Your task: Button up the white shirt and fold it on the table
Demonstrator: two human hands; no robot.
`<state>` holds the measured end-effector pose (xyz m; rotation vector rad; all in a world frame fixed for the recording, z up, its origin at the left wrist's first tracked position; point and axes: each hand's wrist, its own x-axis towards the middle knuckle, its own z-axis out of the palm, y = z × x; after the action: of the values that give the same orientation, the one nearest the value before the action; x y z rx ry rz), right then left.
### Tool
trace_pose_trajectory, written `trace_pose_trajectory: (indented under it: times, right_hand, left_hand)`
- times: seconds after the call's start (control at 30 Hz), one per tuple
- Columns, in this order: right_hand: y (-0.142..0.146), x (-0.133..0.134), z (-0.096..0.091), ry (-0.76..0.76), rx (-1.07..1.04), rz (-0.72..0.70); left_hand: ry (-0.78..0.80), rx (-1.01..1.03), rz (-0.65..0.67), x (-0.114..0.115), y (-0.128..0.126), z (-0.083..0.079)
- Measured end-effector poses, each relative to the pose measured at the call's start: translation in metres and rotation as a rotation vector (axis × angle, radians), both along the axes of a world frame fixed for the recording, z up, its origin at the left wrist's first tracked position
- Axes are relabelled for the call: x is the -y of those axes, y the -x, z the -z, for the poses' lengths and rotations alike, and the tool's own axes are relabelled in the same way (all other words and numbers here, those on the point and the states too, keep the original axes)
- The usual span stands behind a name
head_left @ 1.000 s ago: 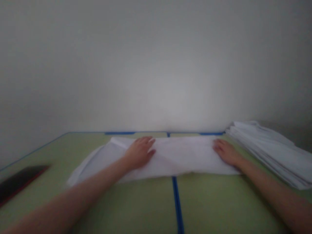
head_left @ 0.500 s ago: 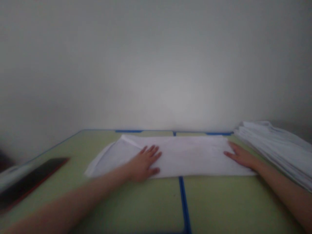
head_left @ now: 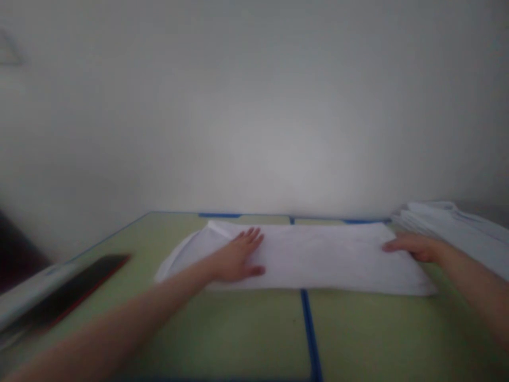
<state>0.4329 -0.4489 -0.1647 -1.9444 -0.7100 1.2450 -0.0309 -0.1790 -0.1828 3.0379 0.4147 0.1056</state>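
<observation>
A white cloth [head_left: 318, 257], folded into a long band, lies across the far part of the green table [head_left: 238, 334]. My left hand [head_left: 236, 256] rests flat on the cloth's left half with its fingers spread. At the cloth's right end my right hand [head_left: 413, 246] sits with the fingers curled down over the edge; whether they pinch the fabric is hidden.
A stack of white cloths [head_left: 457, 231] lies at the far right. A dark flat object with a red edge [head_left: 71, 292] sits at the left on a white surface. Blue tape lines [head_left: 310, 334] mark the table. A plain wall stands behind.
My right hand has moved from lying flat on the cloth to its right end, with fingers curled. The left hand slid slightly forward. The view has shifted to the left.
</observation>
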Motion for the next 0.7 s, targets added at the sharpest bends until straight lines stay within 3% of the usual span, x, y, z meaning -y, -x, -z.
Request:
trace_pose_trajectory:
  times: [0.07, 0.13, 0.23, 0.33, 0.4, 0.5, 0.6, 0.7]
  right_hand:
    - [0.0, 0.008, -0.003, -0.095, -0.055, -0.022]
    - [-0.002, 0.014, -0.002, -0.138, -0.097, -0.024]
    - [-0.001, 0.018, 0.0, -0.152, -0.086, 0.021]
    - [0.008, 0.012, -0.01, -0.178, 0.062, 0.091]
    - [0.021, 0.002, -0.028, -0.193, 0.136, 0.077]
    - [0.051, -0.019, -0.068, -0.197, 0.132, 0.018]
    - [0.087, -0.046, -0.114, -0.185, 0.14, -0.002]
    - [0.127, -0.08, -0.152, -0.16, 0.218, -0.064]
  left_hand:
    - [0.014, 0.031, 0.063, 0.016, -0.027, -0.007]
    - [0.023, 0.077, 0.114, 0.03, -0.059, -0.004]
    - [0.047, 0.061, 0.063, 0.04, -0.098, 0.019]
    - [0.061, 0.062, 0.023, 0.04, -0.114, 0.04]
    - [0.065, 0.075, 0.032, 0.039, -0.114, 0.044]
    - [0.059, 0.062, 0.058, 0.034, -0.097, 0.032]
    - [0.019, 0.031, 0.088, 0.02, -0.061, 0.017]
    - [0.016, -0.025, 0.053, -0.001, -0.018, 0.016]
